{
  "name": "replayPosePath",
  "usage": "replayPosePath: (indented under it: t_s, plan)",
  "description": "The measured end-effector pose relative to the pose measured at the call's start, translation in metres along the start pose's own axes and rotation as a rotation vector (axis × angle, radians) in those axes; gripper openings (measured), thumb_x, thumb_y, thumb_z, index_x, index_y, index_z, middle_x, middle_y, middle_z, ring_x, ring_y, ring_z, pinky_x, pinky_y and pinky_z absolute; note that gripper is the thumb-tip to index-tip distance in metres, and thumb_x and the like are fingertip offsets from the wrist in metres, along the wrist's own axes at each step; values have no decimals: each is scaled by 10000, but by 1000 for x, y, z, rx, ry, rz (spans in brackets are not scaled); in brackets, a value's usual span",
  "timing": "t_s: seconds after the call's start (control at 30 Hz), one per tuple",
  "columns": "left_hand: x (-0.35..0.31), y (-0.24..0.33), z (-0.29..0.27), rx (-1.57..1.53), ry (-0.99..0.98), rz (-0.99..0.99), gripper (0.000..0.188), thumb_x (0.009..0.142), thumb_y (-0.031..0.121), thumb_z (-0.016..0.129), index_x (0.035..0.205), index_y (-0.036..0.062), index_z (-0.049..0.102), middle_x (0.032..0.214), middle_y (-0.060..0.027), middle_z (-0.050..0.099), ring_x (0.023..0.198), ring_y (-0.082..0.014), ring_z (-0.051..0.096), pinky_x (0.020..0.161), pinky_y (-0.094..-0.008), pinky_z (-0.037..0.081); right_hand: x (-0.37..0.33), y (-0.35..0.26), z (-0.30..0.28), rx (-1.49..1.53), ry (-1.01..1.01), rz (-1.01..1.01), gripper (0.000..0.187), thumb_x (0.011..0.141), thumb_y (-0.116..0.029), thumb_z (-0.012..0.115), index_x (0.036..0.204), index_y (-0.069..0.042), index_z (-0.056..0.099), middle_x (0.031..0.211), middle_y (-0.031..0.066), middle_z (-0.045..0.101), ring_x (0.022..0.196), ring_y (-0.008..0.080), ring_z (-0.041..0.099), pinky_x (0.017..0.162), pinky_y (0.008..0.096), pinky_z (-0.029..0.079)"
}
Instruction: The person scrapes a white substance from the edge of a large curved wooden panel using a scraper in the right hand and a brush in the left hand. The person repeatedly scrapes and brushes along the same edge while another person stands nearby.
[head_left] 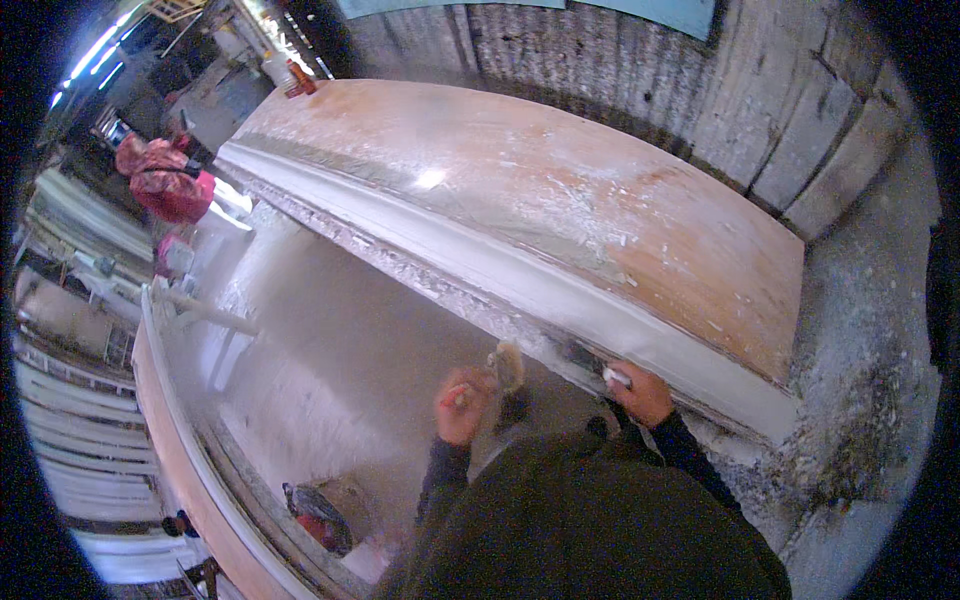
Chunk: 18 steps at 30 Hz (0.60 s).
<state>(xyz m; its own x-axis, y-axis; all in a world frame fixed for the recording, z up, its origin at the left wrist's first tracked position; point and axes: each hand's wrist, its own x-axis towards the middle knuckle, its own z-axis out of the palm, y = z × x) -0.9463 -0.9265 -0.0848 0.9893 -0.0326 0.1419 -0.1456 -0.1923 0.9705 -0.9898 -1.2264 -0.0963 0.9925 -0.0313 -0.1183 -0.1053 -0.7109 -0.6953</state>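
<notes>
My left hand (pixel 462 408) is closed in front of my body, with a small orange-red tip showing in the fist. Beside its fingers is a brush-like tool (pixel 509 368) with a pale tan, rounded head; its exact kind is unclear. My right hand (pixel 645 395) grips a white handle (pixel 617 377) at the bench's near edge. A dark, flat blade-like part (pixel 583 354) lies just left of that handle, blurred. Past both hands runs a long white plaster moulding (pixel 480 258) along the near side of a wooden bench top (pixel 640 210).
White crumbs and smears spot the bench. Bottles (pixel 300 78) stand at its far end. A person in red (pixel 170 180) is at the far left. Another long bench (pixel 165 430) curves along the left, with a dark and red object (pixel 318 518) on the floor beside it. Corrugated sheeting (pixel 590 75) lines the back.
</notes>
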Motion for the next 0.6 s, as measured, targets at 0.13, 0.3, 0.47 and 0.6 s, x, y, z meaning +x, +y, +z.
replayPosePath:
  t_s: [0.13, 0.3, 0.47, 0.6]
  plan:
    - [10, 6, 23, 57, -88, 31, 37, 746, 32, 564, 765, 27, 595, 903, -72, 594, 859, -178, 553, 745, -282, 431, -61, 49, -28, -126, 64, 46, 321, 759, -297, 594, 1034, -133, 570, 986, 107, 603, 801, 281, 600, 709, 352, 465]
    - [19, 7, 74, -104, -255, 70, 84, 747, 27, 566, 823, 17, 600, 877, -71, 599, 826, -174, 559, 727, -277, 436, -121, 52, -84, 5, 159, 377, 284, 753, -213, 600, 1002, -78, 584, 991, 118, 602, 831, 249, 592, 733, 316, 456]
    - [9, -7, 136, -215, -522, -218, 141, 760, 68, 585, 886, 4, 579, 827, -70, 607, 767, -171, 568, 704, -273, 450, -152, 78, -83, 11, 487, 405, 301, 755, -175, 601, 1014, -25, 567, 957, 127, 604, 852, 203, 587, 737, 315, 455]
    - [40, -49, 122, -129, -431, -106, 258, 742, 124, 638, 917, -10, 504, 805, -70, 594, 741, -158, 560, 653, -279, 468, -162, 80, -75, 42, 514, 489, 292, 766, -190, 600, 1013, -37, 568, 971, 128, 600, 881, 220, 588, 733, 310, 461]
